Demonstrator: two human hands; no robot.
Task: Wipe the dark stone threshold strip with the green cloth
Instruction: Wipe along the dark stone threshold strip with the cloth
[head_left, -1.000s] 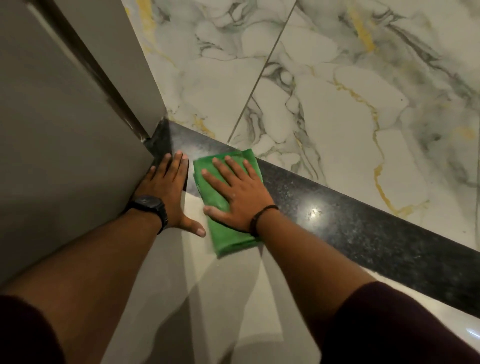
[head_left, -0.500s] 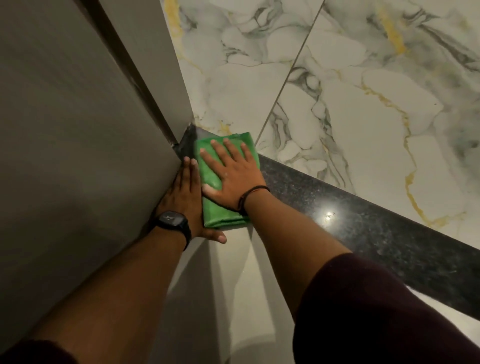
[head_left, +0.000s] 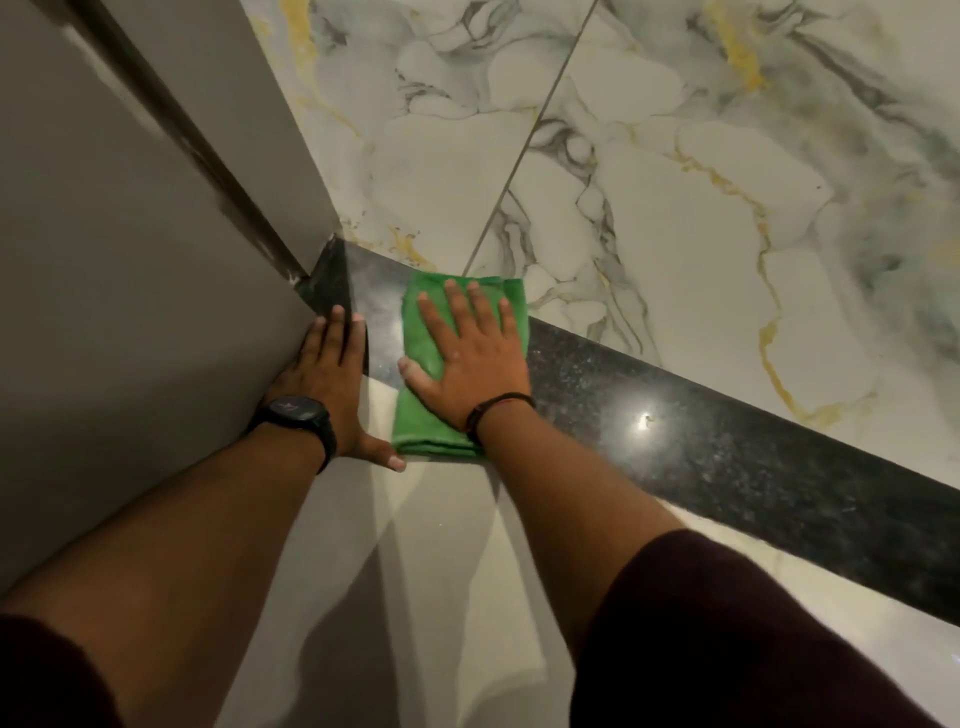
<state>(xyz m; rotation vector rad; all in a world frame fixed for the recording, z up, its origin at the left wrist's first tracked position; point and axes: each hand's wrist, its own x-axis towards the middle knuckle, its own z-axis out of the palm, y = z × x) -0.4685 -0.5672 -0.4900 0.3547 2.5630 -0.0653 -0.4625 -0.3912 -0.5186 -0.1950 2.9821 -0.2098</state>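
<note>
Two bare hands lie flat on the floor. Left hand (head_left: 332, 384), fingers together, rests beside the grey wall (head_left: 130, 312). Right hand (head_left: 467, 358), fingers spread, presses the folded green cloth (head_left: 415, 431), its long axis crossing the speckled dark stone threshold strip (head_left: 727, 452), which runs diagonally rightward.

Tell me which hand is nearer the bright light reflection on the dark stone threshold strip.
Right. The right hand lies flat on the folded green cloth, beside the reflection; the left hand rests farther off by the grey wall.
</note>
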